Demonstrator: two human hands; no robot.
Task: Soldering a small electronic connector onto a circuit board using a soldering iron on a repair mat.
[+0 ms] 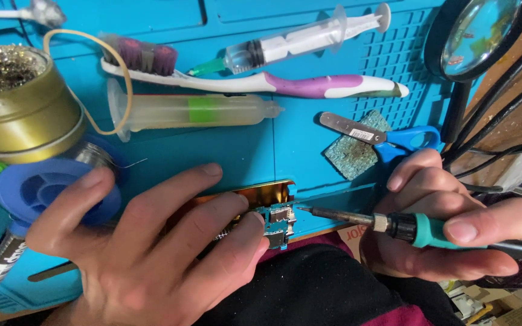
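My left hand (152, 241) lies flat on the blue work mat (243, 145), its fingertips pressing a small green circuit board (278, 220) with a gold metal shield (267, 194) at the mat's near edge. My right hand (448, 223) grips a soldering iron (394, 224) with a teal and black handle. Its tip points left, just right of the board's upper corner, close to touching it.
A brass tin of wire wool (19, 96), a blue solder spool (43, 190), a toothbrush (261, 81), two syringes (297, 42) (194, 111), small blue scissors (388, 136), a sponge pad (357, 151) and a magnifier (478, 30) lie around. Black cables (509, 121) run at right.
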